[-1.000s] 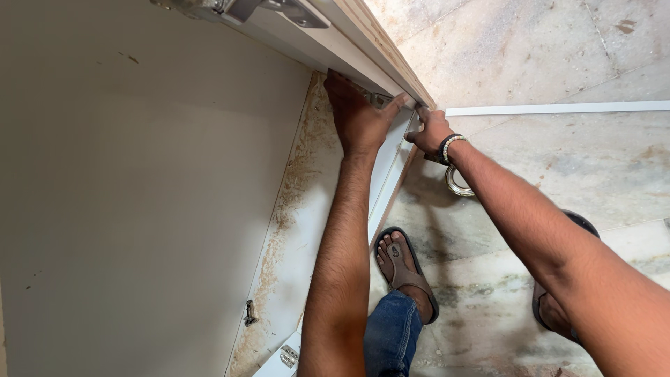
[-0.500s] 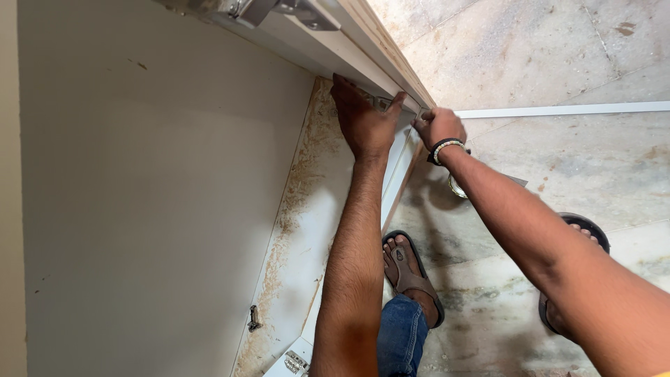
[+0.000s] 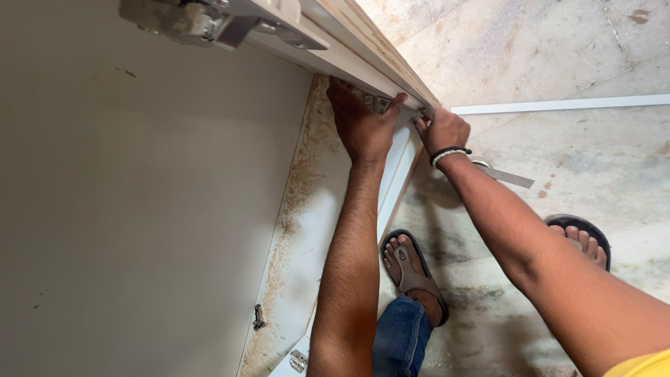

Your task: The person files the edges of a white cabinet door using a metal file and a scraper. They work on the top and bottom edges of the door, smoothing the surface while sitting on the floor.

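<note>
My left hand pinching small metal hinge plate under white wooden cabinet panel, right hand curled shut just beside the plate, its grip hidden from me

Stone floor — white strip, sandalled feet

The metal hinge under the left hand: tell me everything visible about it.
The hinge is a small piece of dull grey metal, set against the inner white face of the panel just below its raw wood edge. Only a short stretch shows; the left hand covers most of it, fingers on one side and thumb on the other, pressing it to the panel. The right hand is closed right beside its far end. Its screws and full shape are hidden.
</note>
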